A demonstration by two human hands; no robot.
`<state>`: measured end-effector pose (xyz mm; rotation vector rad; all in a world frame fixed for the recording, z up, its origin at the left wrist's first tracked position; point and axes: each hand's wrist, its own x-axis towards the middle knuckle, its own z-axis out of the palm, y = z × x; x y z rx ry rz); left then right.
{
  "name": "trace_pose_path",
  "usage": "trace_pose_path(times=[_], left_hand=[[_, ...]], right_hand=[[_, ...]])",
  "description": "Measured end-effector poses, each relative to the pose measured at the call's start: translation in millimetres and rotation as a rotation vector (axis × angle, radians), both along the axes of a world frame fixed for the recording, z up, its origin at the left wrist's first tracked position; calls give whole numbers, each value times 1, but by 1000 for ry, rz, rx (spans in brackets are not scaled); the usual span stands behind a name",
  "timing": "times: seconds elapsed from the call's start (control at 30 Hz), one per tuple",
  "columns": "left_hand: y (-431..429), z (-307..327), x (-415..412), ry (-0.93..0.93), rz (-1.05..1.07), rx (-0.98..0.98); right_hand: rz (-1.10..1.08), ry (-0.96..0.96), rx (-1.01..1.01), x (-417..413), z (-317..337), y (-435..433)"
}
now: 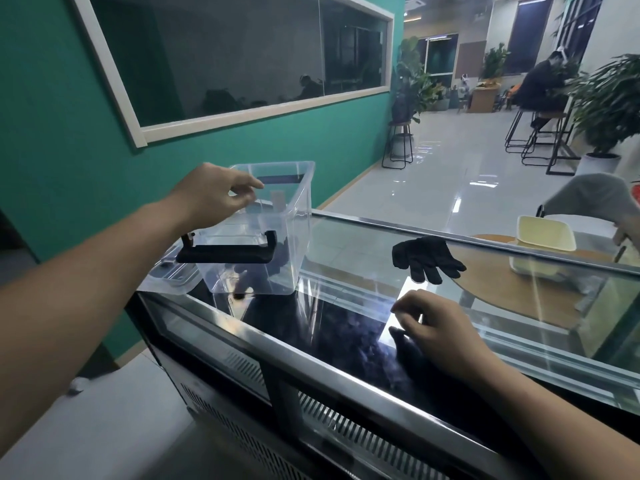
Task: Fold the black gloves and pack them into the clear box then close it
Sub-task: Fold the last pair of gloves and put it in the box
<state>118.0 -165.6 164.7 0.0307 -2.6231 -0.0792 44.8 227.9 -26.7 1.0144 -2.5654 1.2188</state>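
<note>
Two bare forearms, left hand point(216, 194) and right hand point(440, 327), seemingly no sleeves.

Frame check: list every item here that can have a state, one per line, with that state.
clear box: open, upright on the glass counter, dark item inside
lid: off, lying left of the box
black handle: hanging down the box's near side
black glove: unfolded, flat on the counter
left hand: pinching the box rim
right hand: empty, fingers curled over the counter
</note>
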Motion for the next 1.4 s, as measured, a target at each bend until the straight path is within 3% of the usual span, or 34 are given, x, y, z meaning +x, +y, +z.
trace_pose_path(times=[0.27,0.47,0.63,0.93,1.17,1.4], left_hand=[[53,-2,-16,216,-143,10],[104,-23,-45,276,-249,16],[147,-60,-69,167,-290,61],[199,-159,-99,-204,-271,251],[218,-187,-102,-384,-292,97],[218,-198,-93,-123,-287,151]], right_hand=[[1,10,2,0,0,-1],[4,13,2,0,1,-1],[2,16,3,0,2,0],[-17,20,-28,0,3,0],[-167,91,-153,-4,2,1],[-308,65,-123,-13,-1,4]])
